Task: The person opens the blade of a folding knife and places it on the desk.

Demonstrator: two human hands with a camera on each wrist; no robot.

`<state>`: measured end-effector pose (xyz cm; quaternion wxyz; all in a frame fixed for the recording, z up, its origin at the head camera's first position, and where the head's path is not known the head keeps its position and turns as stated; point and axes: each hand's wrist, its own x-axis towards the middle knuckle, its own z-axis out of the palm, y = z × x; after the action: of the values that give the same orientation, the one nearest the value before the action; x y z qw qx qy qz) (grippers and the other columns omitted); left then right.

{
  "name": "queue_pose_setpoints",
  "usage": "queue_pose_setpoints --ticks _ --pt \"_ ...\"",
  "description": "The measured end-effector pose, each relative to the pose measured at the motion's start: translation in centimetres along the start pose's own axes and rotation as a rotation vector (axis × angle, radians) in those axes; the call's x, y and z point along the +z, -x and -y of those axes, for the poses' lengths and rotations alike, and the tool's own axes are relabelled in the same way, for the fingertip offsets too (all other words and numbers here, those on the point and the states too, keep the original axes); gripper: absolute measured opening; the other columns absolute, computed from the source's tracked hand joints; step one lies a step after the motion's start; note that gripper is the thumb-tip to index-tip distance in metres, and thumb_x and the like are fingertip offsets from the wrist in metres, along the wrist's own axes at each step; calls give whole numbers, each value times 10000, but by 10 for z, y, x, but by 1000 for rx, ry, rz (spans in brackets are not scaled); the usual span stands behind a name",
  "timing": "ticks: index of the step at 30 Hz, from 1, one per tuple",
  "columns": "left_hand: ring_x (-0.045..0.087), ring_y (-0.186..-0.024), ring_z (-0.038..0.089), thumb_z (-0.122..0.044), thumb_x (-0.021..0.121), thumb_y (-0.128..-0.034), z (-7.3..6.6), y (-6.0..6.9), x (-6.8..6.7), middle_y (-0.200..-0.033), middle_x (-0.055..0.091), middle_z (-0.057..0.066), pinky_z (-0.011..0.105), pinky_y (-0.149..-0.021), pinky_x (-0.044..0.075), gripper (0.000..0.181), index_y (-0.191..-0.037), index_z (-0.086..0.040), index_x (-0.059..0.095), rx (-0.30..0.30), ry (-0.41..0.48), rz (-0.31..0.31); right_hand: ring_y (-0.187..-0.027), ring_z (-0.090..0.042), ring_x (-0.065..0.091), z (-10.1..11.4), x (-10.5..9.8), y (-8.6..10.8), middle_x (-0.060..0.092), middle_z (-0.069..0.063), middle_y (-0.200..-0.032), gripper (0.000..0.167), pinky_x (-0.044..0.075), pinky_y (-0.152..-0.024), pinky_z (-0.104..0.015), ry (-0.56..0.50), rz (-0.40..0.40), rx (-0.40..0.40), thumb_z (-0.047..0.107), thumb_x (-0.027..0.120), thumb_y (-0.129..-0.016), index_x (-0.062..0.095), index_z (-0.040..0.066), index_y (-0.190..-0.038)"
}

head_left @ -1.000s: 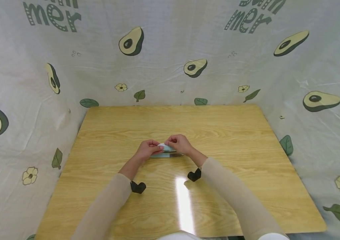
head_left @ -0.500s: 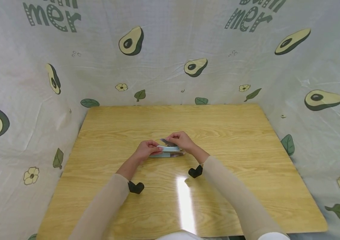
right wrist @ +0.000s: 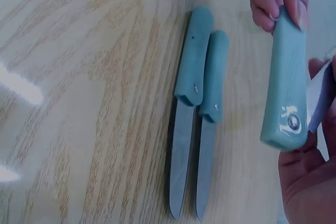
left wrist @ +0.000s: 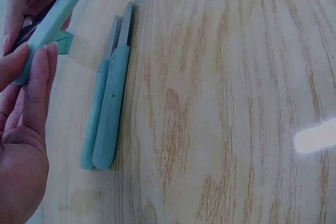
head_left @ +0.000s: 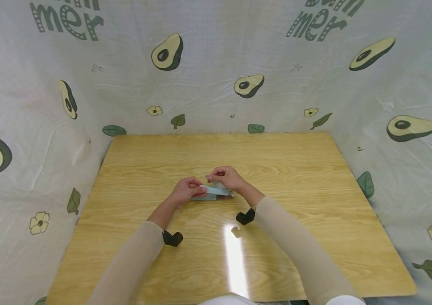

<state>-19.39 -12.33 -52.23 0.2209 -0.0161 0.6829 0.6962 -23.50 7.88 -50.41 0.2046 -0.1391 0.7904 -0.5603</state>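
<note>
My left hand [head_left: 184, 192] pinches a folding knife by the end of its mint-green handle [right wrist: 287, 77], thumb on one side and fingers on the other. The knife's blade [right wrist: 321, 95] is swung partway out from the handle. My right hand [head_left: 228, 178] has thumb and fingers around that blade, near its tip; much of the blade is hidden by them. Below the hands, two similar knives, a nearer one [left wrist: 112, 103] and a second one [right wrist: 214, 74], lie side by side on the table with blades extended.
The wooden table [head_left: 296, 178] carries a bright light reflection near the front. A pale cloth [head_left: 208, 97] printed with avocados rises behind and at both sides. A small green patch [left wrist: 64, 42] shows behind the held knife in the left wrist view; its kind is unclear.
The right hand has lifted slightly, and the held knife's blade has swung out from its handle. The left hand keeps hold of the handle almost in place.
</note>
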Motion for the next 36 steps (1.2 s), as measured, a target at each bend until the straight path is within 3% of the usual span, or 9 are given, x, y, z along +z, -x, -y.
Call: queue_pose_setpoints --ticks 2,7,10,12,15,18,22,28,36 --pt "726 -735 130 19 643 -897 -1 1 0 -686 675 -16 457 -905 567 88 -954 38 578 7 -8 -28 -960 -283 666 -1 -3 0 752 -47 -965 246 527 -753 -306 -33 -35 11 242 645 -940 712 9 -983" --pt "731 -748 153 14 650 -894 0 0 -2 -725 685 -6 518 -944 519 111 -975 59 588 25 -6 -65 -885 -317 598 -3 -12 0 717 -35 -890 223 438 -605 -249 -61 -141 36 274 663 -928 719 58 -908" --pt "729 -740 144 24 644 -895 2 0 -4 -739 695 -11 493 -917 535 104 -974 64 589 41 21 -67 -877 -399 554 -4 -19 1 685 -28 -821 202 504 -631 -333 -47 -166 41 270 671 -923 715 75 -894" --pt "722 -722 120 34 644 -891 3 1 -6 -738 696 -16 472 -899 545 111 -975 78 586 53 47 -68 -891 -440 578 -6 -24 2 664 3 -759 202 574 -754 -449 -61 -161 32 238 669 -925 703 39 -924" --pt "717 -713 110 41 652 -882 4 2 -7 -729 686 -12 440 -869 564 125 -974 96 588 66 78 -76 -902 -428 629 -10 -32 4 667 65 -746 181 526 -925 -599 -116 -128 25 167 649 -936 672 -10 -965" --pt "716 -707 117 58 650 -877 5 3 -9 -721 675 -7 398 -832 594 102 -959 89 599 90 106 -85 -857 -346 680 -15 -41 8 669 49 -750 134 507 -940 -619 -162 -85 15 115 625 -945 638 -18 -959" --pt "716 -699 126 101 609 -886 5 3 -12 -714 666 -8 315 -770 622 83 -923 29 593 124 160 -97 -782 -204 720 -22 -50 13 691 23 -760 85 579 -875 -513 -225 -36 0 100 612 -951 604 29 -905" --pt "716 -683 122 129 568 -898 5 4 -16 -703 663 -14 275 -758 620 120 -932 13 573 155 205 -124 -767 -137 730 -28 -53 23 663 -16 -732 158 610 -812 -316 -440 6 5 4 562 -958 564 76 -817" --pt "721 -665 126 122 575 -898 4 3 -17 -694 652 -11 271 -756 619 134 -916 -9 558 159 260 -189 -785 -131 739 -33 -40 32 713 -36 -782 185 597 -732 -170 -650 -62 12 -19 516 -974 532 62 -808"
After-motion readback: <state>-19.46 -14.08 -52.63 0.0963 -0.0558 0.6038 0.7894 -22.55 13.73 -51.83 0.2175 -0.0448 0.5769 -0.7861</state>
